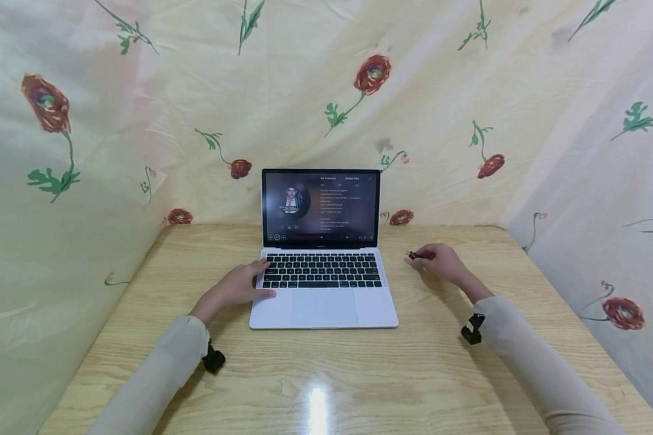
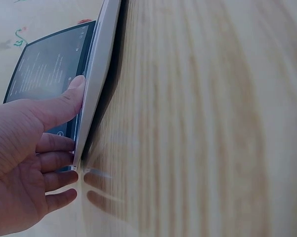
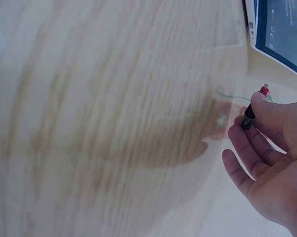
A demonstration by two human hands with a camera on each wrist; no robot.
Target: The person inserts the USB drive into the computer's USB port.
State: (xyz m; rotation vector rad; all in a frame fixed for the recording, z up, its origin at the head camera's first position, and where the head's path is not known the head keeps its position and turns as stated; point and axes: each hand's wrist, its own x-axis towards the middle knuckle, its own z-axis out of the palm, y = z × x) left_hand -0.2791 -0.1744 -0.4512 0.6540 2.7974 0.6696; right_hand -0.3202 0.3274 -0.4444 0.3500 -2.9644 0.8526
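Observation:
An opened silver laptop [image 1: 324,308] stands on the table, its screen lit with a music player and lyrics. My left hand [image 1: 243,284] rests at its left edge, thumb on the palm rest and fingers beside the keyboard. In the left wrist view, the left hand's [image 2: 29,153] fingers lie fairly straight along the laptop's edge [image 2: 96,74]. To the right of the laptop, my right hand [image 1: 441,263] pinches a small red and black USB stick [image 3: 249,116] between thumb and fingers. Its metal plug points toward the laptop, apart from the laptop's side.
A wooden table [image 1: 315,374] carries the laptop. Floral cloth [image 1: 305,109] hangs behind the table and along both sides. Each forearm wears a black wrist camera; the right camera [image 1: 472,329] sits near the cuff.

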